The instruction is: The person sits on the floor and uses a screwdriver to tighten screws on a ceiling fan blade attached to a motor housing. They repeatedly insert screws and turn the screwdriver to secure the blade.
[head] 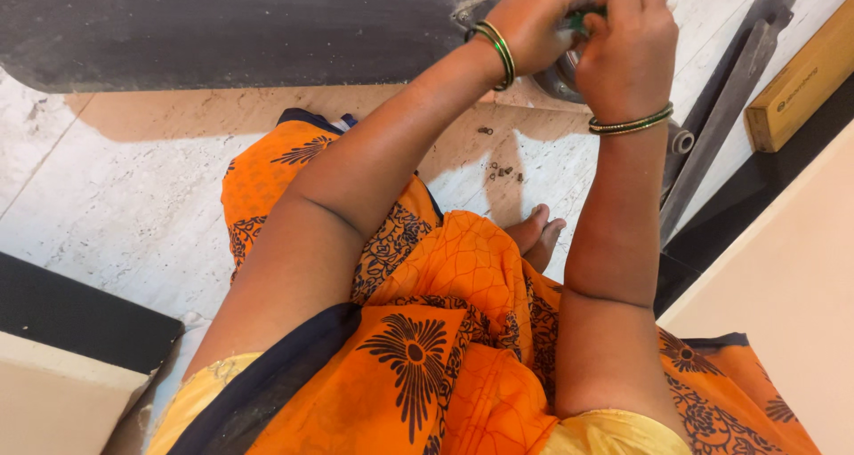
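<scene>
1. Two hands meet at the top – the left hand (pixel 534 19) and right hand (pixel 627 41) both squeeze a small green tool (pixel 583 19).
2. It lies sideways between them, just over a round metal part (pixel 559 80).

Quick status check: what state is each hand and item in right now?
Left hand: closed on a small green-handled tool.
Right hand: closed on the same tool.
Round metal part: on the floor, mostly hidden under both hands.
Small screws: loose on the floor.
Wooden block: lying untouched, far right.
</scene>
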